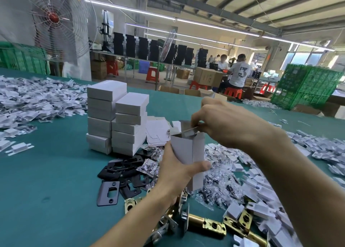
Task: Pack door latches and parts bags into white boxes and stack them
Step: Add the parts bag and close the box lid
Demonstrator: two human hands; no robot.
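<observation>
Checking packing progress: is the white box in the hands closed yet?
Open. The white box stands upright in the left hand, top flaps up, the right hand at its mouth.

Upright white box (186, 149), top open, hovers above parts bags (218, 174) beside stacked closed boxes (128, 127).

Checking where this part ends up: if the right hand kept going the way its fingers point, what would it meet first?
The right hand would probably enter the open top of the white box that the left hand holds upright; its fingertips are at the rim.
</observation>
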